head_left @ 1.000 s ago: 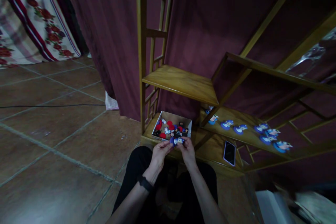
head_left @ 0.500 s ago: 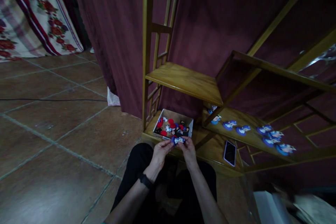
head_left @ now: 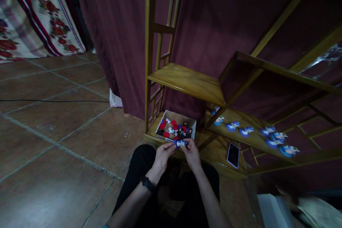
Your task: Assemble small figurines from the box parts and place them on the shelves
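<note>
Purple-based figurine [head_left: 180, 143]: was held on its side between both hands, low and near the middle of the view, with base toward nine o'clock and upper end toward three; was pinched at the base by the left hand [head_left: 160, 158], with thumb and fingers nearly closed; was gripped at the other end by the right hand [head_left: 191, 154], likewise with fingertips drawn in close.

Reckoning from that figurine, had an open cardboard box [head_left: 181, 117] just beyond at twelve o'clock, set on the low wooden shelf [head_left: 208, 155]; saw jumbled inside it red round pieces [head_left: 175, 127] among small black and white figures; saw a smartphone [head_left: 233, 155] lying face up near three o'clock on that same shelf; had similar blue-and-purple-based figurines [head_left: 245, 131] standing on the raised wooden shelf [head_left: 258, 139], spread from two o'clock to three, with four clustered at the far end.

Wore a black wristband [head_left: 148, 184] on the left wrist, at seven to eight o'clock; saw a burgundy curtain [head_left: 120, 50] at eleven and a rose-patterned cloth [head_left: 57, 30] farther off at ten.
</note>
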The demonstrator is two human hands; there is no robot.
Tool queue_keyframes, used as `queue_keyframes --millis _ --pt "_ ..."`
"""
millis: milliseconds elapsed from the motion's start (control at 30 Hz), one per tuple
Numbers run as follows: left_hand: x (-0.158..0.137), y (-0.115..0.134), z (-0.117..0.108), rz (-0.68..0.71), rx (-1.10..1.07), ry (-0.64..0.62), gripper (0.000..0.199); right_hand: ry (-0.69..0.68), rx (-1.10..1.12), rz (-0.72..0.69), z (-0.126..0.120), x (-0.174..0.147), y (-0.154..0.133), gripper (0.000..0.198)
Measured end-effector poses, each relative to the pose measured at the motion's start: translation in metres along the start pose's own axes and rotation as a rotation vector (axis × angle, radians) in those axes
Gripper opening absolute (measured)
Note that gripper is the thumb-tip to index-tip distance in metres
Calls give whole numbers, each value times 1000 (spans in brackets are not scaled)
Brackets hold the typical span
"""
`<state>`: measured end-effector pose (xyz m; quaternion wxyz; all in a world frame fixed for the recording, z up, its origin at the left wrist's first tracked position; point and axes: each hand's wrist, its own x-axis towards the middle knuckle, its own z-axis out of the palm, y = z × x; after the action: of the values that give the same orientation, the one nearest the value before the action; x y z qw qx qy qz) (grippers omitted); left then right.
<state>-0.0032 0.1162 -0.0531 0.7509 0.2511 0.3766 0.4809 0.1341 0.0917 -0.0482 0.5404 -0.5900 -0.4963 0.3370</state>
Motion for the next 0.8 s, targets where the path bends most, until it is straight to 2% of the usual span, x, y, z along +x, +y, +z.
queue_keyframes --millis 367,800 --pt "-4 2 -4 -54 4 -46 29 -111 -111 -34 -9 -3 -11 21" --pt "-11 5 -4 -109 -1 -36 25 -124 -224 -75 -10 -9 -17 16"
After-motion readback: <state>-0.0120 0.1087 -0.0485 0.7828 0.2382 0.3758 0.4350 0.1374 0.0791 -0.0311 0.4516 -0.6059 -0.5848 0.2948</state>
